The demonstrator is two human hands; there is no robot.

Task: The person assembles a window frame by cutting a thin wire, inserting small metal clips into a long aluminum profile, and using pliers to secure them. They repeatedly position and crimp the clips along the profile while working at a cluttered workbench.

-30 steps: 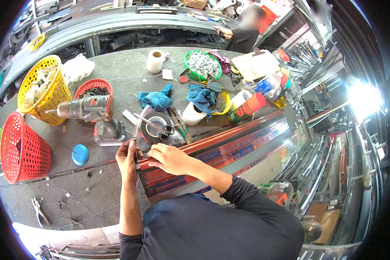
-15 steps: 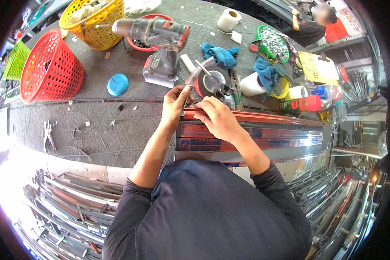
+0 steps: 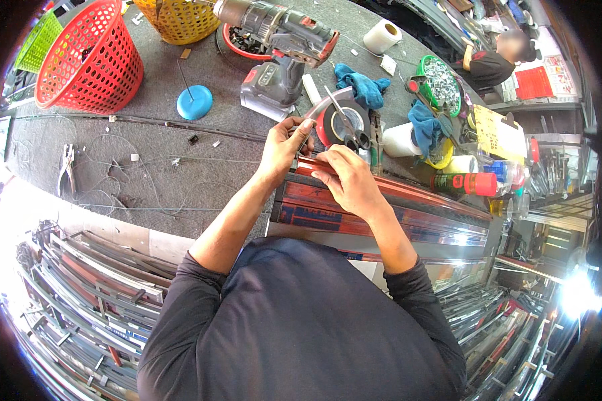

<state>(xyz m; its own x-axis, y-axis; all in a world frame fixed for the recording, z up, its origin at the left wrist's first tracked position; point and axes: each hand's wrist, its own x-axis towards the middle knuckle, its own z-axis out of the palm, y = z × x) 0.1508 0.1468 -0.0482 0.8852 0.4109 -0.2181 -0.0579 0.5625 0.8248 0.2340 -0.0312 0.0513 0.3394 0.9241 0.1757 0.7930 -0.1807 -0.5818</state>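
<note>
A long reddish-brown metal profile (image 3: 408,190) lies on the bench in front of me, beside several more wrapped in printed film. My right hand (image 3: 349,179) is closed on its left end, fingers bent over the edge. Just left of that end, my left hand (image 3: 282,152) is pinched closed, thumb up. Whatever small piece sits between its fingers is too hidden to name. Right beyond my hands are a roll of tape (image 3: 328,125) and scissors (image 3: 348,127) lying across it. A cordless drill (image 3: 284,67) stands farther back.
Red basket (image 3: 93,63), yellow basket (image 3: 180,20) and blue disc (image 3: 194,101) stand at left and back. Pliers (image 3: 67,172) and loose wire lie left. Blue cloths (image 3: 362,87), a green basket of small parts (image 3: 440,83) and a red-capped can (image 3: 471,183) are right. A person (image 3: 491,67) is beyond.
The view has shifted, so the bench things sit differently in the picture. Both hands stay at the profile's left end with nearly the same grip.
</note>
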